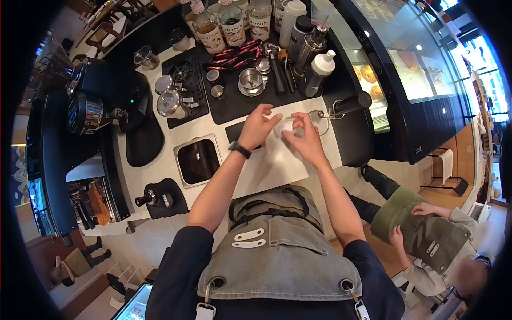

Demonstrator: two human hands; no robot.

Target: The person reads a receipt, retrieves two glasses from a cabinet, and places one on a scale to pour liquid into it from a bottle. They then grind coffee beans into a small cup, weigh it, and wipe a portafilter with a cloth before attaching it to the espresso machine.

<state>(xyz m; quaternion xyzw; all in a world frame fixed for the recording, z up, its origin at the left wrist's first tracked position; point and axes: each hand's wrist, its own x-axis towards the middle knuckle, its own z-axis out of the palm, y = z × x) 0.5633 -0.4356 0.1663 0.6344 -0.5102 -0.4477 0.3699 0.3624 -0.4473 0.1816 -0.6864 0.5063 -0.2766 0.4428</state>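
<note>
My left hand (258, 127), with a dark band at the wrist, hovers over the front of the white counter (274, 162). Its fingers are bent, the thumb stands apart from them, and nothing shows in it. Close by on the right, my right hand (305, 140) has curled fingers with its thumb apart. A pale, see-through thing (288, 126) shows between the hands; I cannot make out its kind or whether the right fingers touch it. Behind the hands, a metal cup (250, 79) stands on a saucer on the dark mat (229, 109).
Syrup bottles (233, 25) line the back. A portafilter (278, 74) and squeeze bottle (322, 65) stand right of the cup. Left are metal pitchers (170, 103), a sink (184, 181), a tamper (146, 198) and a coffee machine (85, 112). A person in an apron (426, 229) stands at right.
</note>
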